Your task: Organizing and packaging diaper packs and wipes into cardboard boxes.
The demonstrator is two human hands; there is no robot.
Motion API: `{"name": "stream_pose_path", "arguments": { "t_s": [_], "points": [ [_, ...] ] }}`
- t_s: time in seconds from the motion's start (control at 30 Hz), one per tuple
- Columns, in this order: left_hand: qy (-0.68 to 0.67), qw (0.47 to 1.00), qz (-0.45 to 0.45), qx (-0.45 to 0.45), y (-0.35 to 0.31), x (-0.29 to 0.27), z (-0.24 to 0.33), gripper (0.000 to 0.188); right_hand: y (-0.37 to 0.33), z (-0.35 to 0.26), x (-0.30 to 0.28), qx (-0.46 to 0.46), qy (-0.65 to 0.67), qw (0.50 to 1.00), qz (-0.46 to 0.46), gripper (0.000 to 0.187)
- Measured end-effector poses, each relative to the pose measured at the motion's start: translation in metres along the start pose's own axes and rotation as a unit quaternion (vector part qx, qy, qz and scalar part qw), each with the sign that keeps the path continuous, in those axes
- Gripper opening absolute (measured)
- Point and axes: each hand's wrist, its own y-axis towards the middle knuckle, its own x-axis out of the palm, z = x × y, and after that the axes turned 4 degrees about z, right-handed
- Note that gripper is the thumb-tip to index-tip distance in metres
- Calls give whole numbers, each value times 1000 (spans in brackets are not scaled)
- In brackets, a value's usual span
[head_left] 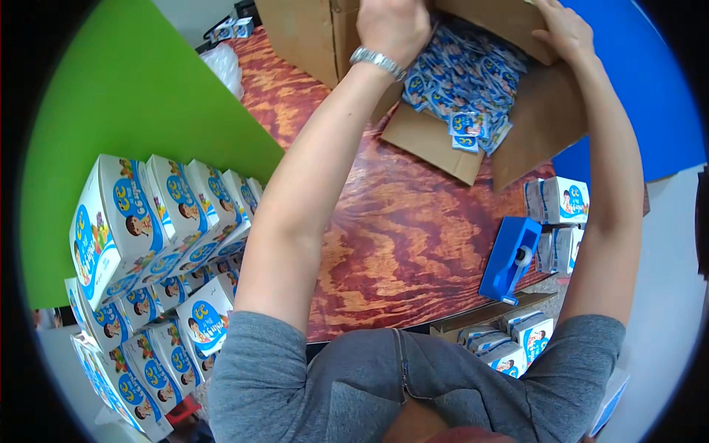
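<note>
An open cardboard box lies tilted toward me at the far side of the table, its flaps spread. Inside is a heap of small blue-and-white sachets, with a few spilling onto the near flap. My right hand grips the box's upper right edge, thumb on the cardboard. At the box's left side is my left hand, with a metal watch on the wrist; its fingers are cut off by the top of the picture.
Stacked white printed cartons rise at my left beside a green panel. Another cardboard box stands far left. A blue tape dispenser sits at the table's right, near more small cartons. An open box of cartons is near me.
</note>
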Motion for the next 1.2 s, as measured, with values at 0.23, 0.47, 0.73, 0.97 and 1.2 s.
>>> {"name": "stream_pose_path", "arguments": {
  "t_s": [0.23, 0.47, 0.73, 0.97, 1.2],
  "points": [
    [-88, 993, -59, -56, 31, -5, 6, 24, 17, 33, 31, 10, -17, 999, 48, 71],
    [-37, 996, -78, 27, -13, -13, 10, 19, 4, 38, 87, -61, -65, 991, 103, 75],
    [-109, 979, 146, -87, 62, 19, 2, 26, -64, 56, 65, -16, -94, 991, 93, 63],
    [482, 807, -337, 46, 131, 32, -76, 47, -36, -4, 65, 17, -60, 988, 140, 49],
    [362, 865, -346, -34, 112, 39, -53, 37, -41, -10, 55, 43, -43, 988, 140, 50]
  ]
}}
